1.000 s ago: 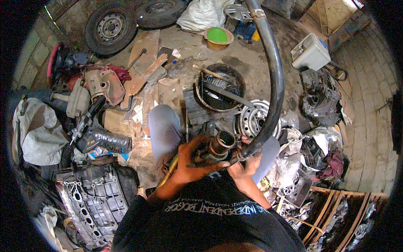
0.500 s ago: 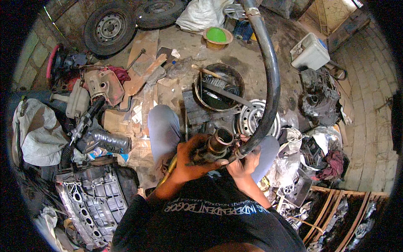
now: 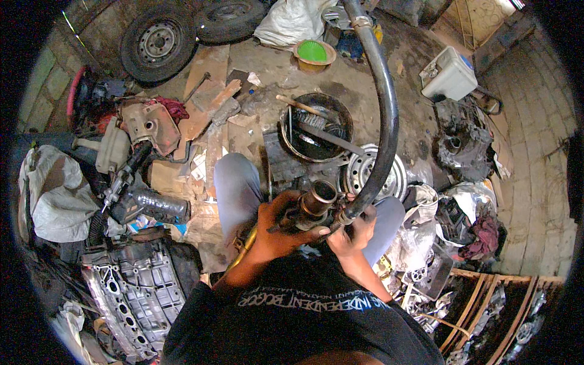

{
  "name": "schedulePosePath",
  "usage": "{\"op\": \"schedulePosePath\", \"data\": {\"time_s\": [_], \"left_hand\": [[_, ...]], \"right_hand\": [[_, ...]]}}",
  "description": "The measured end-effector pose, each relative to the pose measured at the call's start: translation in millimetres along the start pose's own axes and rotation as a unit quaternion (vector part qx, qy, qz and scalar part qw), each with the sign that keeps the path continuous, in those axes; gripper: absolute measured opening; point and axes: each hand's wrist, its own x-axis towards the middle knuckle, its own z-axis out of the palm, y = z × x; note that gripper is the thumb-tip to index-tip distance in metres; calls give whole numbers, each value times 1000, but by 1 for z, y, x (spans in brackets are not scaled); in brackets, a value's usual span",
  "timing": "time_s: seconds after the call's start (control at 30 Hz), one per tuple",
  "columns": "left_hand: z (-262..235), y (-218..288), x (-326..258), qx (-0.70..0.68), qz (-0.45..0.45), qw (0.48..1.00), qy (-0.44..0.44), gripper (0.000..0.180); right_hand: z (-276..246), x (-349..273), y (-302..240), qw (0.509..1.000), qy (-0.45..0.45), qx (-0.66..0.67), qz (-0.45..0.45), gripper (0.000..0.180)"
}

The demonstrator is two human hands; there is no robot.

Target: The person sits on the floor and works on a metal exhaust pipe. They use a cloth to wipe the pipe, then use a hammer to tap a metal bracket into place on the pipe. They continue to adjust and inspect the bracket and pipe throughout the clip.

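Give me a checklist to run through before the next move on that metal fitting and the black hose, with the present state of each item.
1. Left hand gripping the metal fitting: ok, fingers wrap its body.
2. Right hand on the lower end of the black hose: ok, it holds where hose meets fitting.
3. Hose fully seated on the fitting: cannot tell, the hands hide the joint.
4. Open mouth of the fitting free of debris: cannot tell, too small to see inside.
5. Hose free along its length: ok, it arcs upward without visible kinks.
6. Floor clear below the work: not ok, a steel wheel rim and a round black pan with tools lie just beyond the knees.
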Motion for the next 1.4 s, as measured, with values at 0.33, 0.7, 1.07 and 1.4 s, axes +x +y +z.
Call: {"op": "schedulePosePath", "data": {"time_s": [0.33, 0.7, 1.07, 1.4], "left_hand": [[-2, 3, 8, 7, 9, 1000, -12, 58], [-6, -14, 11, 92, 38, 995, 9, 54], [-5, -5, 14, -61, -101, 992, 35, 35], [-4, -15, 23, -40, -148, 987, 49, 37]], "right_hand": [[8, -5, 3, 1000, 27, 14, 1, 33], [7, 12, -7, 1000, 18, 9, 16, 25], [11, 22, -13, 999, 9, 26, 25, 23], [19, 19, -6, 998, 16, 43, 44, 23]]}}
